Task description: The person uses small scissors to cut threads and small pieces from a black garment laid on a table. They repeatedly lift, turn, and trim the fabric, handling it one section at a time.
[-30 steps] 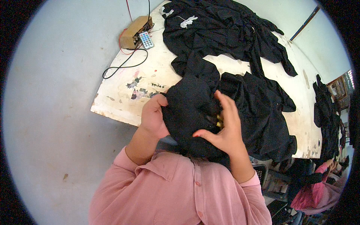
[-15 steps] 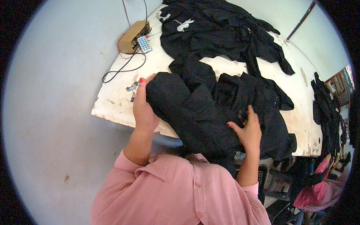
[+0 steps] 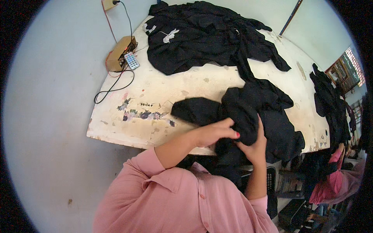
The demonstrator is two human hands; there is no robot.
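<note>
A black garment (image 3: 243, 105) lies bunched at the near side of the pale worktop, part of it hanging over the front edge. One sleeve-like piece (image 3: 196, 110) stretches out to the left. My left hand (image 3: 215, 132) reaches across from the left, its fingers closed on the gathered cloth and its thumb on top. My right hand (image 3: 254, 145) cups the same bunch from the right, thumb and fingers around it. The two thumbs are close together. Some fingertips of both hands are hidden by the cloth.
A pile of black garments (image 3: 194, 39) with white tags (image 3: 171, 35) covers the table's far side. At the left edge sit a brown box (image 3: 120, 54), a remote control (image 3: 131, 61) and a looped black cable. More black clothing (image 3: 330, 105) lies right, near another person (image 3: 334, 178).
My left hand has moved right, from the garment's left side to its middle, beside my right hand. The cloth is drawn rightward, uncovering the table's printed patches. The view has shifted slightly.
</note>
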